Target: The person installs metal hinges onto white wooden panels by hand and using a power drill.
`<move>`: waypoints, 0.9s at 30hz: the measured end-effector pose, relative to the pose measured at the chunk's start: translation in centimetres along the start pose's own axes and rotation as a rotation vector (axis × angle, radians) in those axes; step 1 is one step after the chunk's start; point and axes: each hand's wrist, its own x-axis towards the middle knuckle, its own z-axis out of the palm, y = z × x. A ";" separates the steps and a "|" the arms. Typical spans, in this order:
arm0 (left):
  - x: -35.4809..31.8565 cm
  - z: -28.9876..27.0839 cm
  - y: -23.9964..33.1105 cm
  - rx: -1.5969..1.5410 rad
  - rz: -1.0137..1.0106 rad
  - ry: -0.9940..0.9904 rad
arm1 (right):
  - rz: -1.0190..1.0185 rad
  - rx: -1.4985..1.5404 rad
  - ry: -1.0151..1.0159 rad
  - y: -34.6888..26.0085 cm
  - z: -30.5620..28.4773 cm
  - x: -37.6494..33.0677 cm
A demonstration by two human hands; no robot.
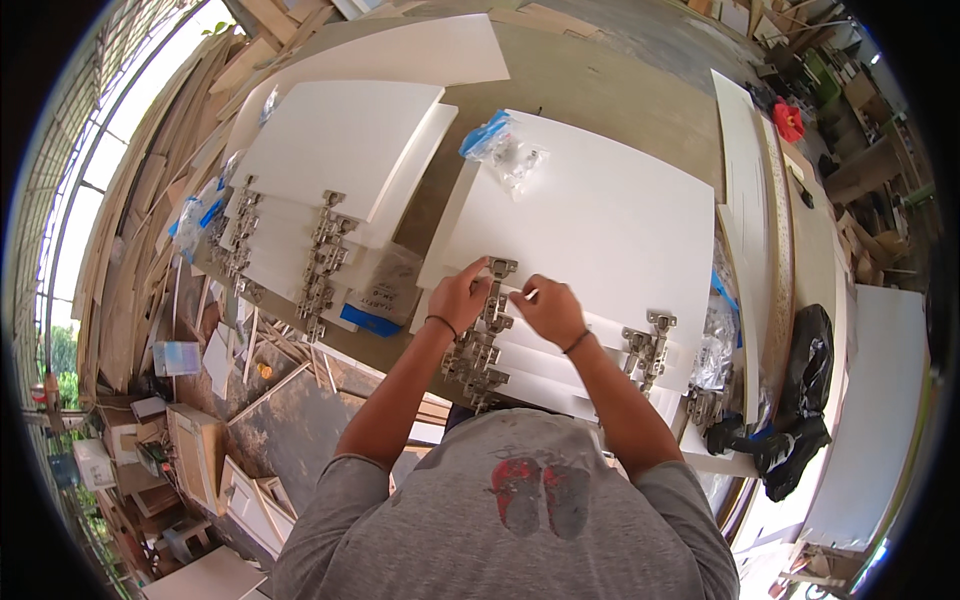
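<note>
Metal cabinet hinges point(503, 266) are fixed along the front edges of a stack of white panels point(610, 190) before me. My left hand point(460, 298) is at the left side of the topmost middle hinge, thumb and fingers closed on it. Just to the right of that hinge is my right hand point(548, 308), its fingers curled and thumb tip close to the hinge arm. Whatever the right fingers pinch, if anything, is too small to make out. More hinges point(475, 358) run down toward me on the lower panels, and another row of hinges point(648, 345) lies right of my right hand.
Left of the stack is a second stack of white panels point(330, 130) bearing two hinge rows. Plastic bags with blue tops point(515, 155) lie on and beside the panels. At the right edge rest a black power tool point(755, 440) and a black plastic bag point(808, 350).
</note>
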 end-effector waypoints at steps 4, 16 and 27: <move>2.0 0.6 0.8 0.189 -0.027 -0.139 | 0.157 0.330 0.206 6.3 -6.4 -1.3; 2.7 1.4 -0.4 0.196 0.098 -0.121 | 1.045 -0.583 0.551 32.9 -20.5 -14.7; -0.3 1.0 -2.8 -0.421 -0.134 0.017 | 1.254 -0.454 0.479 34.8 -21.5 -14.2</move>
